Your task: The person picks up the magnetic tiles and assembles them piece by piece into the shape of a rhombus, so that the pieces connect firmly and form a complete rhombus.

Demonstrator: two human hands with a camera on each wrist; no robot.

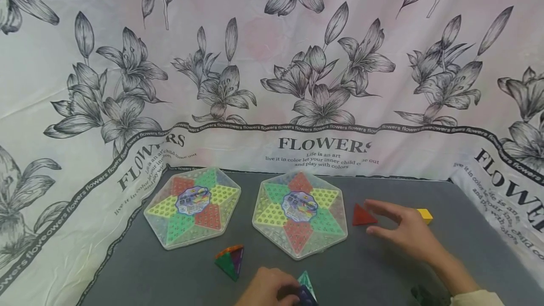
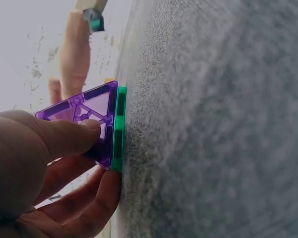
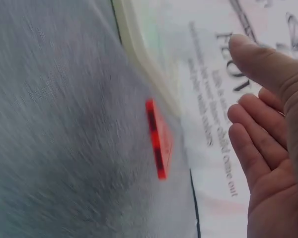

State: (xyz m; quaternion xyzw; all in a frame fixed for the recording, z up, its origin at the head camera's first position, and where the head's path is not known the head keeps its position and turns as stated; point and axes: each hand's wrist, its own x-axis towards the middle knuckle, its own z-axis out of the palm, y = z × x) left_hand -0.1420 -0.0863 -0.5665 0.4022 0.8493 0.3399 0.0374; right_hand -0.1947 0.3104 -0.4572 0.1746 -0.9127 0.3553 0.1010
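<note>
My left hand [image 1: 268,288] pinches a purple triangular magnetic tile [image 2: 100,103], with the thumb on its face and fingers behind. A green magnetic tile [image 2: 120,129] lies flat on the table along the purple tile's lower edge, and the purple one stands tilted up from it. Over to the right, my right hand [image 1: 408,233] reaches over the table with thumb and fingers spread and holds nothing. Just beyond its fingertips lies a red triangular tile [image 1: 363,215], flat on the table. Partly hidden behind that hand is a yellow piece [image 1: 425,216].
Two hexagonal game boards in clear cases, one at left [image 1: 216,192] and one in the middle [image 1: 297,237], lie toward the back. A wedge of joined green, purple and orange tiles [image 1: 225,263] sits in front of them. Behind the grey table [image 1: 170,277] hangs a flowered cloth [image 1: 263,103].
</note>
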